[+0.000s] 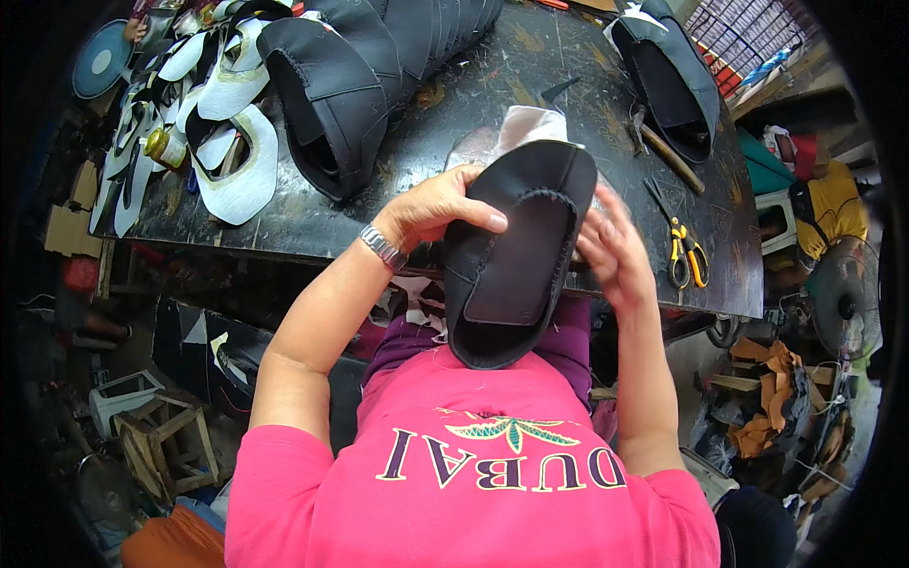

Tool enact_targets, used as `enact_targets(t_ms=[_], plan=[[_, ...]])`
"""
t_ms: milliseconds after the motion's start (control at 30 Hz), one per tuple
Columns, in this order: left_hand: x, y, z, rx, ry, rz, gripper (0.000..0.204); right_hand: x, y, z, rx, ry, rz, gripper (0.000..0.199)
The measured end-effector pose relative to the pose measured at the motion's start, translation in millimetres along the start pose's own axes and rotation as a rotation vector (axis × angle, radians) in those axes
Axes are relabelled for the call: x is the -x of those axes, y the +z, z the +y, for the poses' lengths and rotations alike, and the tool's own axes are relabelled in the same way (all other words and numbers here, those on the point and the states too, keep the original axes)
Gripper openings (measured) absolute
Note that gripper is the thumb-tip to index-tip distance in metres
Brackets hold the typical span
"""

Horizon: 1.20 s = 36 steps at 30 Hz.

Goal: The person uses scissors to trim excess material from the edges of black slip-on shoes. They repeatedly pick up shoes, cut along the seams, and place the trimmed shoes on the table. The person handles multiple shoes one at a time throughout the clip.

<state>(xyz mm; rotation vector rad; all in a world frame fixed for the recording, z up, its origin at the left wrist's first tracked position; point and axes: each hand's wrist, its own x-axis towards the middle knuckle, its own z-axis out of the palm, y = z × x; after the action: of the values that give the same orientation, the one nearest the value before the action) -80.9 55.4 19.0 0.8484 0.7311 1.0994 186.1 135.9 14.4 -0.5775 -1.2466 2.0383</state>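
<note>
Bright pink short-sleeved shirt (473, 417): nearest of all, worn by the person working here.
Broad, scuffed black tabletop (731, 237): spreads out ahead of the shirt, carrying the clutter.
Row of matte black slip-on shoes (346, 109): lined up close together, left of centre.
Heap of pale, curved, dark-edged cut-outs (241, 194): at the left end, just beside the row.
Black slip-on shoe with a gathered, stitched collar (516, 260): held up at the near edge of the tabletop, between the left hand (445, 204) and the right hand (615, 241), opening toward the person.
Handling the shoe well: I'd grip firmly without denting the soft collar, brace the opposite wall with flat fingers, and tilt it so the stitching shows all round.
Shoe's direction: its long axis runs away from the chest, leaning slightly right; the toe, as I judge it, is the far end, the rounded heel nearest the shirt.
Left hand: clasping the shoe's left side, thumb over the collar.
Right hand: loosely spread, fingers bent, beside the right wall; I can't tell whether it touches.
Scissors with yellow-and-black handles (675, 233): lying right of the right hand.
Wooden-handled hammer (674, 159): just beyond the scissors.
Silver metal wristwatch (383, 247): on the left wrist.
</note>
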Motion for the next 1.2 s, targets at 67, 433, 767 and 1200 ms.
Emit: enact_targets(t_ms=[67, 433, 767, 1200], plan=[[-4, 0, 9, -0.121, -0.054, -0.041, 0.041, -20, -13, 0, -0.323, 0.194, -0.266, 0.080], [-35, -11, 11, -0.577, 0.217, 0.175, 0.034, -50, 11, -4, 0.660, -0.359, 0.198, 0.042], [-42, -21, -9, -0.657, 0.158, 0.291, 0.035, 61, -102, -40, 2.010, 0.118, 0.809, 0.041], [-8, -17, 11, 0.000, 0.175, 0.326, 0.037, 68, -160, -70, 1.863, 0.107, 0.637, 0.019]])
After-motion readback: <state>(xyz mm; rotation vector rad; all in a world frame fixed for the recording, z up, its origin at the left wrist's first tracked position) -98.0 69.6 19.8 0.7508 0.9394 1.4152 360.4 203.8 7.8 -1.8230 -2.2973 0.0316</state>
